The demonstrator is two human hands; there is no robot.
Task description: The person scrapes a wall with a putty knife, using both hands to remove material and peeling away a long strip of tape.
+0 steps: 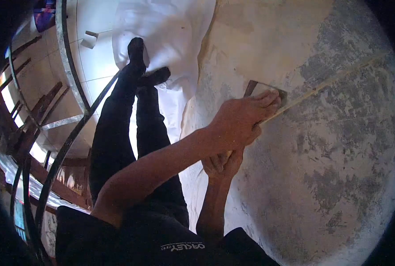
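One hand [241, 119] stretches forward, fingers flat and pressed together; the other hand [222, 163] curls below it.
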